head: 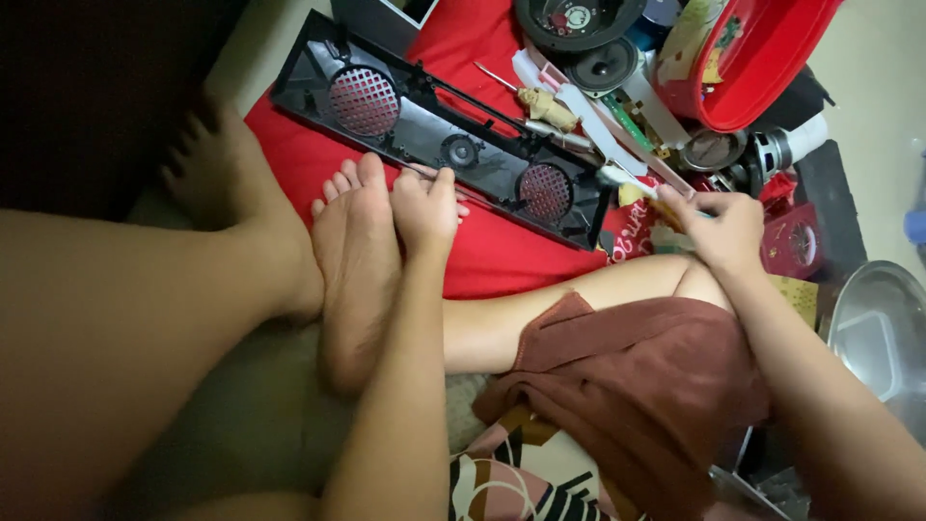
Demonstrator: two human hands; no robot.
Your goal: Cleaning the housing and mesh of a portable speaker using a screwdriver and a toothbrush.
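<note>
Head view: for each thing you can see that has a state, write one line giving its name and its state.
Black speaker panel: lying flat on the red cloth, inner side up.
Left hand: fingers curled, pinching a thin tool at the panel's edge.
Right hand: closed around a small item; unclear what.
Red tub: tilted.
Loose speaker cone: detached, facing up.

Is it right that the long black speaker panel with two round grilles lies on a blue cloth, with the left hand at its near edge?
Not quite. The head view shows the black speaker panel lying on a red cloth, not a blue one. The left hand is at its near edge, as you say.
</note>
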